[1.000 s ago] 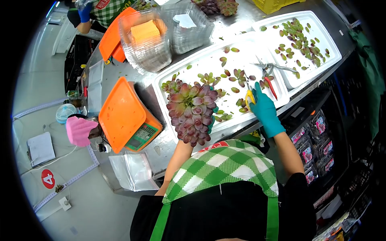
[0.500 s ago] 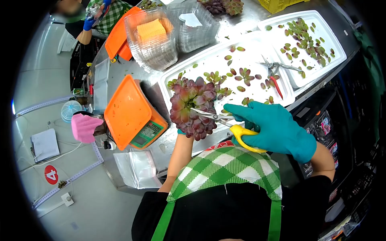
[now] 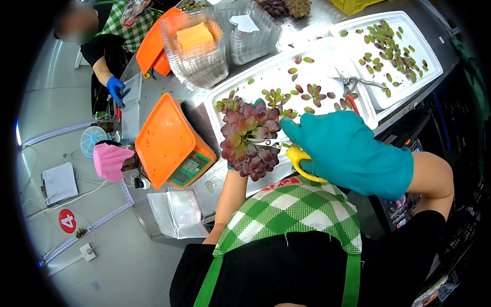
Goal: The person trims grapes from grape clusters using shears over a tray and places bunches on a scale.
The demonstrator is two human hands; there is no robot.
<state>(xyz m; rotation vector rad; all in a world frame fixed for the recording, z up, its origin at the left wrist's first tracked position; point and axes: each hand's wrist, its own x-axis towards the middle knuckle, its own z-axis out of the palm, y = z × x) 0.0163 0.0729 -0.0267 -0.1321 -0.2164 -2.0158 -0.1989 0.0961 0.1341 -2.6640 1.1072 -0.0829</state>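
A large purple-green succulent rosette is held up over the near left end of a white tray. My left hand, in a teal glove, grips it from beneath; the plant hides most of the fingers. In my gloved right hand is a pair of scissors with yellow handles. Their metal blades reach in among the leaves at the rosette's middle. Loose leaves and small leaf clusters lie in the tray behind, next to red-handled pruning shears.
A second white tray with many plucked leaves stands at the right. An orange scale is on the left, plastic bags before it. Clear plastic boxes are stacked at the back. A co-worker's blue-gloved hand is at the far left.
My right hand has turned, its back facing up more, and the scissor blades look closer together within the rosette. The co-worker's gloved hand has come down toward the bench.
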